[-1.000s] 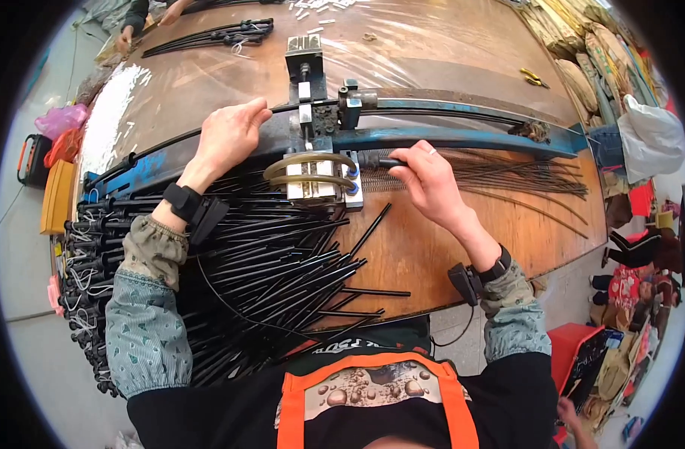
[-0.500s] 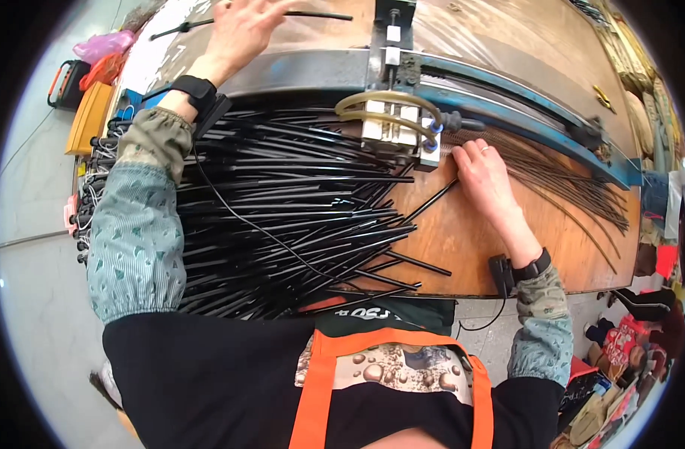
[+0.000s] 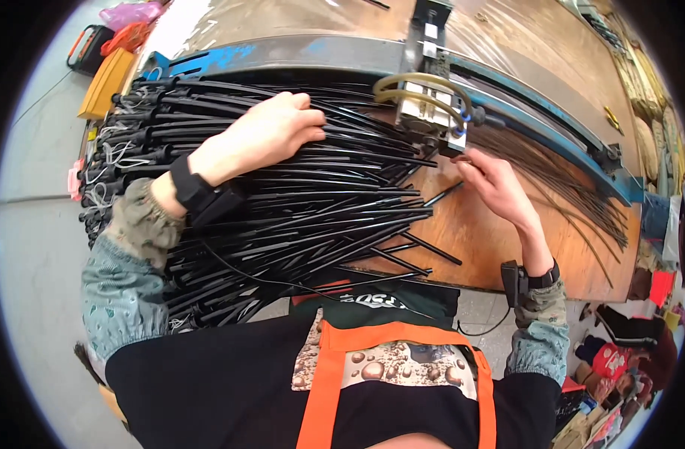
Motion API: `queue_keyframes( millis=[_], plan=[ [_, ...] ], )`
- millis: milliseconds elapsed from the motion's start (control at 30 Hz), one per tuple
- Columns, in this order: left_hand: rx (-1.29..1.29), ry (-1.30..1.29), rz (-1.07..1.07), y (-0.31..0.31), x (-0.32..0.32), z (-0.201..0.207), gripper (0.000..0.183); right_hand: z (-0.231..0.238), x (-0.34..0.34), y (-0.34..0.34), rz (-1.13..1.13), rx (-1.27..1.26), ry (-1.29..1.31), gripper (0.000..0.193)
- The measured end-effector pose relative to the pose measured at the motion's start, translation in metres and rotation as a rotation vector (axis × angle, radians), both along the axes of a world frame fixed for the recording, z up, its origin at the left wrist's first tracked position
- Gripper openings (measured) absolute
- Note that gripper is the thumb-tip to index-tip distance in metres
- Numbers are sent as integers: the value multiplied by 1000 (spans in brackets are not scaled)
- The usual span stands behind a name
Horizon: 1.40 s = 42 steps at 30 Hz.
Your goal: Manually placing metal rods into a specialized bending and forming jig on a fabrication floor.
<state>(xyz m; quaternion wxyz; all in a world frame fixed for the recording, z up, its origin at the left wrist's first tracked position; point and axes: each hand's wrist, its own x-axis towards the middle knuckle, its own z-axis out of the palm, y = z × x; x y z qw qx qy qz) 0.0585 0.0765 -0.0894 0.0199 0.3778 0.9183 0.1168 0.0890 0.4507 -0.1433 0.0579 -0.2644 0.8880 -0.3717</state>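
My left hand (image 3: 264, 136) rests over the upper part of a large pile of glossy black rods (image 3: 320, 168). Its fingers are curled down among them, and what they grip is hidden. Thicker knobbed ends and white cords (image 3: 103, 196) show at the pile's left. My right hand (image 3: 496, 183) is closed in a pinch just below a metal clamp block (image 3: 426, 112) with yellowish hoses. Its fingertips touch or nearly touch the block's lower right corner; the thing between them is too small to make out. One black rod end (image 3: 443, 194) points toward this hand.
A blue metal rail (image 3: 305, 58) crosses the wooden table (image 3: 469, 251) behind the pile. Thin brown rods (image 3: 563, 179) fan out at right. Clear plastic sheeting covers the far side, near a yellow-handled tool (image 3: 612, 118). A cable from my left wrist trails over the pile.
My left hand has come back from beyond the rail to the pile, leaving the black rod it was at. My right hand stays by the clamp block, its fingers now more pinched.
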Motion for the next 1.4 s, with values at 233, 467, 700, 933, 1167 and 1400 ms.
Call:
queue_keyframes(
  millis=[233, 467, 700, 933, 1167, 1400],
  plan=[
    [88, 28, -143, 22, 13, -4, 25, 13, 21, -11, -51, 42, -203, 22],
    [5, -16, -158, 58, 30, 7, 27, 2, 45, -18, -135, -210, -55, 21],
    [59, -107, -154, 85, 32, 21, 17, -15, 51, -15, -146, -231, 377, 31],
    [-67, 33, -221, 146, 37, 48, 8, -12, 43, 18, -259, 22, 1017, 52],
    [3, 364, -294, 193, -21, 94, 28, -11, 31, 139, -866, -83, 559, 40],
    [2, 396, -350, 224, -53, 76, 33, -50, 3, 218, -873, 115, 647, 38]
  ],
)
